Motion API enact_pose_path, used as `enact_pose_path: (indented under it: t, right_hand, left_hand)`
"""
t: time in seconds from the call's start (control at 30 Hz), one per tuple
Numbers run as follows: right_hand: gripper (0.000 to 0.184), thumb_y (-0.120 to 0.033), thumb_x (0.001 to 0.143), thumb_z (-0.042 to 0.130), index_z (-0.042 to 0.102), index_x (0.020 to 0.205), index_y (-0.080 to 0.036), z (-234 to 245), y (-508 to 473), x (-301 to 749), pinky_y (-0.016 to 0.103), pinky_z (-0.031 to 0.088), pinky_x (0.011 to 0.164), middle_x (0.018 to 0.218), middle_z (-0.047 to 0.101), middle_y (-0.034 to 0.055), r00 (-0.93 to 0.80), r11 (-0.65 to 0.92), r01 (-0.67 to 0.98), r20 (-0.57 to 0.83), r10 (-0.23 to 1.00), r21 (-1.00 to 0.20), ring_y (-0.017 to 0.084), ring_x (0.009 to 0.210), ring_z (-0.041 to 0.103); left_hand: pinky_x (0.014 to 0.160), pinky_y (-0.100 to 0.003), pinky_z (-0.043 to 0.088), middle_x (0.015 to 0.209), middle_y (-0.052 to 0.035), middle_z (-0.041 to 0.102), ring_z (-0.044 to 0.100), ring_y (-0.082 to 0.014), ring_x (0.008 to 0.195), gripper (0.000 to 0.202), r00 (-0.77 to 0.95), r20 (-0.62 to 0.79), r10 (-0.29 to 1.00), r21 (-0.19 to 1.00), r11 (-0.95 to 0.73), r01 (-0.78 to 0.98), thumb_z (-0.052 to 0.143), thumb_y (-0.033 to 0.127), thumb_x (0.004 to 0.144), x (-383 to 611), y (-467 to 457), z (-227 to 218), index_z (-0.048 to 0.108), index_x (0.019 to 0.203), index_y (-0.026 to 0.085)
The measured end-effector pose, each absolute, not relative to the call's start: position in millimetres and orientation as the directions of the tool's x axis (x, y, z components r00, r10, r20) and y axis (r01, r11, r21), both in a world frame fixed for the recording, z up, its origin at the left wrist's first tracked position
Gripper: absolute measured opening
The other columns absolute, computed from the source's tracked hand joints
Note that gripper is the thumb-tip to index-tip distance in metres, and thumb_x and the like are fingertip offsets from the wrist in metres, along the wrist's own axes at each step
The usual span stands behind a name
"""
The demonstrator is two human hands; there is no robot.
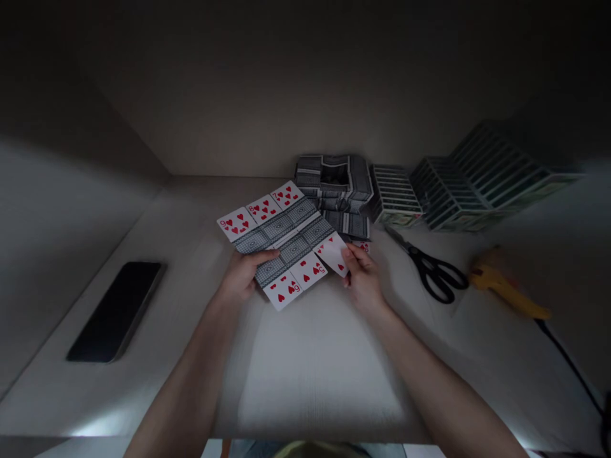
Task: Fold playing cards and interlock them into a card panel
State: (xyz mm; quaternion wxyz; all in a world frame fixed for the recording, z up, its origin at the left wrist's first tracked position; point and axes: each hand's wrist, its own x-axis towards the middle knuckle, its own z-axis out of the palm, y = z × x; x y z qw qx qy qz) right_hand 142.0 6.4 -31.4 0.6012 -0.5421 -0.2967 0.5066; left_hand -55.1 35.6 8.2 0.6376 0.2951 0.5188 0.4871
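Note:
A flat panel of joined playing cards [267,232] is held up above the table, tilted. Red heart faces show along its two long edges, with patterned card backs between them. My left hand [242,272] grips its left side, the thumb lying on top. My right hand [363,275] pinches a heart card [334,254] at the panel's right corner; that card sits slightly askew, with a gap beside its neighbour. Just behind lies a boxy structure of folded cards [356,181] with a square opening, and more cards [346,224] are partly hidden under the panel.
Stacked slatted card structures [396,197] stand at the back right. Black-handled scissors [434,270] and a yellow glue gun [510,292] with a dark cord lie on the right. A black phone [114,312] rests on the left. Walls enclose the table's back and sides.

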Motion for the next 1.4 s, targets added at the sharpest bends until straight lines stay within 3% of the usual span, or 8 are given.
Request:
enact_pose_path:
  t: [0.37,0.93,1.4]
  right_hand:
    - [0.030,-0.043,0.067,0.060,0.059,0.086,-0.020,-33,7,143,0.015,0.025,0.027,0.053,0.049,-0.0073,0.275,-0.108,-0.305,-0.196,0.941,-0.946,0.003,0.036,0.036]
    - [0.036,-0.049,0.072,0.054,0.053,0.090,-0.018,-24,0,134,0.016,0.030,0.025,0.045,0.046,-0.0101,0.331,-0.047,-0.149,-0.094,0.939,-0.988,0.004,0.026,0.039]
    - [0.036,-0.047,0.071,0.056,0.057,0.090,-0.016,-24,-2,136,0.017,0.032,0.024,0.044,0.048,-0.0080,0.363,-0.071,-0.084,-0.097,0.927,-0.994,0.006,0.026,0.042]
  left_hand:
    - [0.073,-0.039,0.053,0.095,-0.0101,0.067,0.064,-0.0265,0.082,0.052,0.074,-0.412,0.908,0.838,0.410,-0.361,0.070,0.010,0.055,-57,35,10,0.059,0.105,0.017]
    - [0.077,-0.039,0.052,0.101,-0.0082,0.065,0.060,-0.0277,0.093,0.058,-0.038,-0.297,0.954,0.910,0.271,-0.313,0.074,0.012,0.052,-51,32,8,0.056,0.107,0.020]
    - [0.078,-0.039,0.052,0.096,-0.0089,0.067,0.062,-0.0276,0.090,0.059,-0.040,-0.353,0.935,0.882,0.318,-0.348,0.073,0.009,0.053,-50,31,15,0.056,0.108,0.019]
